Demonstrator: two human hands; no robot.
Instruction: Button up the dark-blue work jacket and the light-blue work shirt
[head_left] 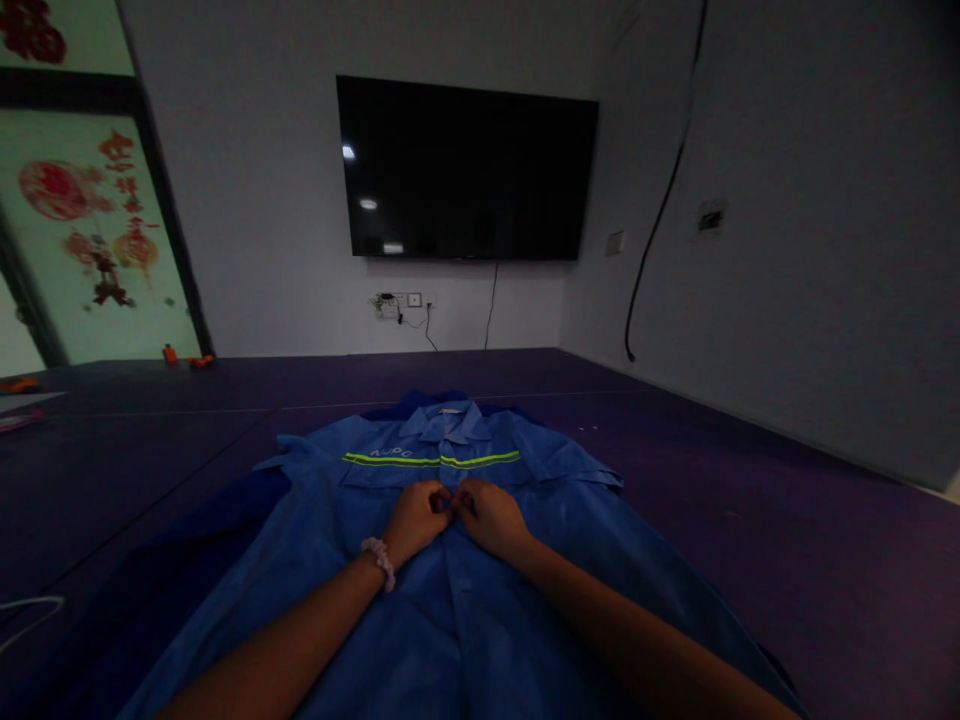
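A blue short-sleeved work shirt (480, 630) lies spread face up, its collar (454, 420) pointing away from me. Yellow-green reflective strips (480, 461) cross its chest, with pale lettering on the left side. At the front placket, just below the strips, my left hand (418, 515) and my right hand (487, 510) meet. The fingers of both are closed in a pinch on the placket's edge. Any button between them is too small or hidden to make out. Under the shirt shows a darker blue garment (225, 530). A pale scrunchie (381, 562) circles my left wrist.
The garments rest on a dark purple surface (765, 530). A television (465, 175) hangs on the far wall above sockets and wires. A black cable (660, 210) dangles along the right wall. Small orange objects (171, 354) lie near the door, and a white cord (34, 603) lies at left.
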